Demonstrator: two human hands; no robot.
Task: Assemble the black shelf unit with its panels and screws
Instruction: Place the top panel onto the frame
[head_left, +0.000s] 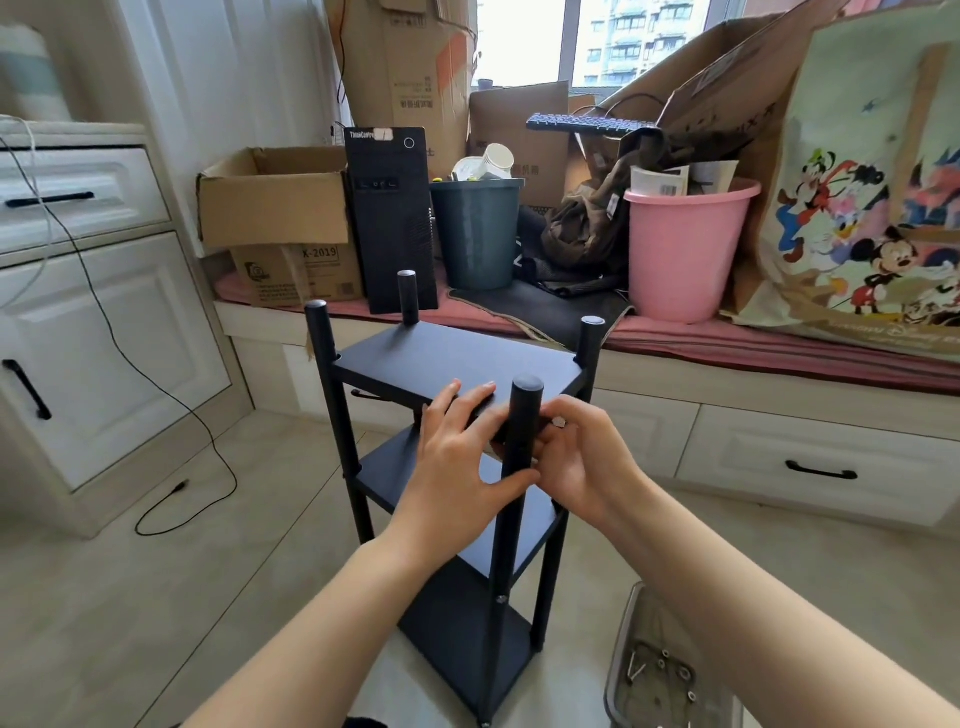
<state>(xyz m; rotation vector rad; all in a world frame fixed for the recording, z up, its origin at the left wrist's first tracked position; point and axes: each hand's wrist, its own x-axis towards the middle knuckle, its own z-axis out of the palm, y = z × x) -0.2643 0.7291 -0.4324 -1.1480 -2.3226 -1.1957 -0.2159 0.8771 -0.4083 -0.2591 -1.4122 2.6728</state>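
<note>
Black shelf unit (452, 364): we find it standing upright on the floor before the window seat, four posts up and three panels seated between them, top panel (457, 358), middle panel (395, 467) and bottom panel (457, 629). Near right post (522, 447): it rises between our two hands, a screw (502, 598) already showing lower down on it at about the bottom panel's level. Left hand (457, 467): fingers straight and spread, released, laid over the front edge of the top panel, the thumb pressing against the post. Right hand (582, 462): fingers curled in against the post at the top panel's corner, apparently pinching something small and pale there; we cannot tell whether it is a screw or a tool. Plastic tray (665, 670): on the floor at lower right, holding loose screws, washers or nuts and what looks like a hex key. Progress, in our judgement: the frame is largely built, and we are fastening the top panel's near right corner. Remaining: this joint, and any other top corners not yet screwed, which we cannot check from here; the hardware left in the tray suggests several fixings are still to go.
</note>
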